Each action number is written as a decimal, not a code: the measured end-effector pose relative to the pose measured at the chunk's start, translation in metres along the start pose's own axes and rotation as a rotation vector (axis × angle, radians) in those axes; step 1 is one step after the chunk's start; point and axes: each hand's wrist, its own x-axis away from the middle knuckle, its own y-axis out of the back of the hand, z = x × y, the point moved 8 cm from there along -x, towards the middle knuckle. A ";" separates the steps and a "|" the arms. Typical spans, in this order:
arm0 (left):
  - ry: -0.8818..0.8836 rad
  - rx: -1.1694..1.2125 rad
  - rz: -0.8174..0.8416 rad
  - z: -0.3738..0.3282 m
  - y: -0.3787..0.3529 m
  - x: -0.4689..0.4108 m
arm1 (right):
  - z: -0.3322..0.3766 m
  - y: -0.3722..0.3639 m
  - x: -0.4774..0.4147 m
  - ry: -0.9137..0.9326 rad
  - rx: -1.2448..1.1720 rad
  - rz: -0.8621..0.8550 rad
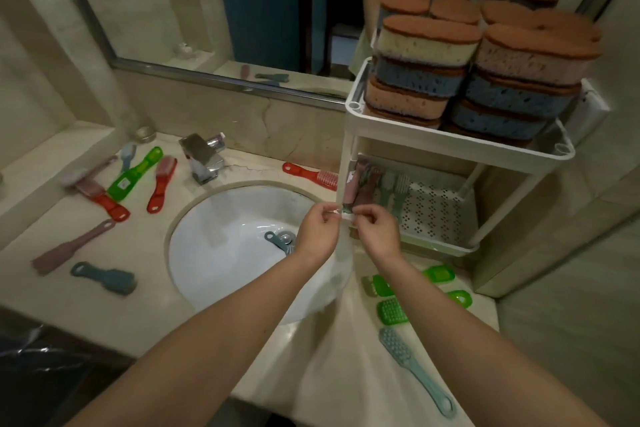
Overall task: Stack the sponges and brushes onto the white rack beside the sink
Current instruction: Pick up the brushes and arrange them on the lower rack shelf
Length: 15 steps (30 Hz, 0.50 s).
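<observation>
Sponges (426, 42) stacked atop white rack (349, 107), few brushes (388, 184) on lower shelf (440, 208), many loose brushes (161, 184) on table (145, 305) + blue-grey brush (277, 241) in sink (225, 253); left hand (317, 232) & right hand (377, 232) grips pinch small unclear item (341, 213).

I can read no text, brand or number anywhere on my feed. The green brush (135, 172) carries a small pale sticker (121, 185) on its handle, but the print is too blurred to make out. The white scrap (334, 212) pinched between the left hand (317, 230) and the right hand (375, 230) is too small to show any lettering.
</observation>
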 end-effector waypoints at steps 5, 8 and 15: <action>0.072 0.057 -0.105 0.019 0.052 0.028 | 0.009 -0.035 0.031 0.032 -0.014 0.112; 0.075 0.080 -0.191 0.028 0.090 0.044 | 0.019 -0.064 0.050 0.053 -0.019 0.193; 0.104 0.125 -0.371 0.052 0.176 0.078 | 0.040 -0.139 0.093 0.068 -0.007 0.388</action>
